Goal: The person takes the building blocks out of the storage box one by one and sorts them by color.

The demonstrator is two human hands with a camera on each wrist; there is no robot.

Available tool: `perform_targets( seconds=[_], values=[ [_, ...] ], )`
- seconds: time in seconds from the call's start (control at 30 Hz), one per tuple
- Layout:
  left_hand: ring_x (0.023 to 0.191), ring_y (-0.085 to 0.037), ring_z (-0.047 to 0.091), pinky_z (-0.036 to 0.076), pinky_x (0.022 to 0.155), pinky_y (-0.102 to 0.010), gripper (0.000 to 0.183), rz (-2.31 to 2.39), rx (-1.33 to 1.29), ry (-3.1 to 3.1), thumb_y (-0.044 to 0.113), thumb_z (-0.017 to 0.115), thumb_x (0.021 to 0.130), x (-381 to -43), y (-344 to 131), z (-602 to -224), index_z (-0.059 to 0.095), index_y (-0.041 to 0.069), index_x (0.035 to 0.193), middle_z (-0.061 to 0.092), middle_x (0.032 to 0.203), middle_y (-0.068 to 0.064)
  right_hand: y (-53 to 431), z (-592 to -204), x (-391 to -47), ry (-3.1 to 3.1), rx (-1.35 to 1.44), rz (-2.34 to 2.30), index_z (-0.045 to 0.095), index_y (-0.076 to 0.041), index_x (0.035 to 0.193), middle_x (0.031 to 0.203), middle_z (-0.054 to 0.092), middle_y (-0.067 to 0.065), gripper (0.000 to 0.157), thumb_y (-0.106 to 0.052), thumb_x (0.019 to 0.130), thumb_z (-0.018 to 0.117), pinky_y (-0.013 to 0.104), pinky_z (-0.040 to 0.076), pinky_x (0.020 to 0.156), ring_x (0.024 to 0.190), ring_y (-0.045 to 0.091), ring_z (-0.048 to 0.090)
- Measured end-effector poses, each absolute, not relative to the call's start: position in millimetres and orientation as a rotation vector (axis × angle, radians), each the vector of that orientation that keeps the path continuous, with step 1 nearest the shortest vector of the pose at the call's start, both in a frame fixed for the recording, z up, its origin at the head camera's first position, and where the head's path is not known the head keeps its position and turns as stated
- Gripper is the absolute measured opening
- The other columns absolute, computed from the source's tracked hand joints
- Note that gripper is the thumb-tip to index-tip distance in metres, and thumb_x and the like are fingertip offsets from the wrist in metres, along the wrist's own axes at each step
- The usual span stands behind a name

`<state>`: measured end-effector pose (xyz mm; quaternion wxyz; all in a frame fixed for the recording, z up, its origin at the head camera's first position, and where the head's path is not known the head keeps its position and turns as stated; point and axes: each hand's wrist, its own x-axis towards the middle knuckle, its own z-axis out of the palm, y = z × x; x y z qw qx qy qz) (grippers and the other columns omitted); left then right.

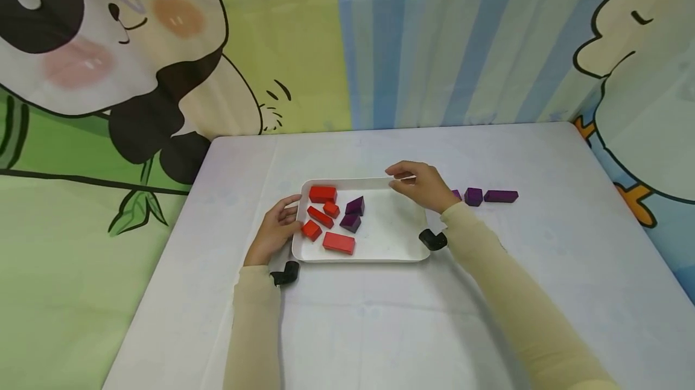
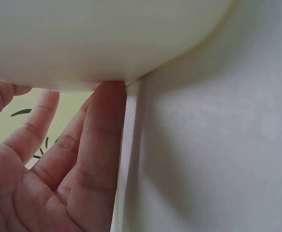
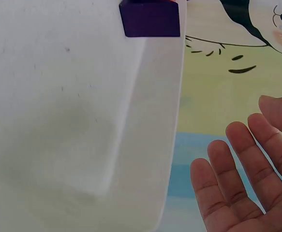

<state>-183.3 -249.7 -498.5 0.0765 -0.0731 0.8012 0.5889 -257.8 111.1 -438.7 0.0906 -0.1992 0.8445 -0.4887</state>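
Observation:
A white rectangular tray (image 1: 393, 233) lies on the table with several red blocks (image 1: 339, 243) and two purple blocks (image 1: 350, 223) in its left half. My left hand (image 1: 269, 234) is at the tray's left side; in the left wrist view its fairly straight fingers (image 2: 99, 159) touch the tray wall (image 2: 92, 43) from outside. Over the tray's far right corner hovers my right hand (image 1: 426, 188), holding nothing. Its fingers (image 3: 249, 154) are spread and gently bent beside the tray rim in the right wrist view, where one purple block (image 3: 151, 20) also shows.
Right of the tray, several purple blocks (image 1: 501, 196) lie in a row, the nearest partly hidden by my right hand. A white cloth (image 1: 369, 329) covers the table. Behind it hangs a cartoon-printed backdrop (image 1: 293, 46). Each wrist wears a small black camera (image 1: 432, 239).

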Motion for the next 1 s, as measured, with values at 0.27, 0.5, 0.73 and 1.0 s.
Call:
perform_targets(
  seconds=[0.27,0.5,0.73,1.0],
  values=[
    [0.128,-0.043,0.064,0.054,0.109,-0.047,0.065,1.753,-0.248,2.415,-0.003,0.062,0.097,-183.1,-248.9,-496.9,0.051,0.008,0.16,0.06,0.147,-0.029,89.2,-451.8,-264.0,2.427,-0.656,-1.415,0.069,0.006,0.135,0.139,0.068,0.024,0.036,-0.006,0.102,0.074,0.051,0.052,0.111,0.129,0.042,0.064],
    [0.128,-0.042,0.064,0.056,0.105,-0.04,0.066,1.76,-0.237,2.421,-0.004,0.063,0.095,-182.2,-248.7,-497.1,0.051,0.006,0.159,0.06,0.147,-0.03,72.0,-460.4,-266.6,2.353,-0.707,-1.338,0.069,0.004,0.134,0.139,0.069,0.021,0.039,-0.009,0.099,0.077,0.047,0.052,0.111,0.129,0.039,0.064],
    [0.129,-0.042,0.064,0.056,0.106,-0.045,0.066,1.763,-0.241,2.415,-0.003,0.063,0.095,-183.0,-248.4,-499.1,0.051,0.007,0.159,0.06,0.147,-0.03,62.3,-470.1,-266.1,2.283,-0.689,-1.35,0.068,0.006,0.134,0.137,0.068,0.021,0.04,-0.006,0.098,0.079,0.044,0.054,0.108,0.128,0.039,0.065],
    [0.13,-0.043,0.064,0.055,0.108,-0.047,0.066,1.767,-0.228,2.419,-0.003,0.064,0.094,-183.8,-249.4,-500.3,0.052,0.006,0.159,0.061,0.147,-0.03,55.1,-481.0,-266.9,2.332,-0.688,-1.324,0.073,0.005,0.126,0.122,0.075,0.019,0.035,-0.005,0.094,0.083,0.042,0.057,0.104,0.115,0.034,0.071]
  ],
)
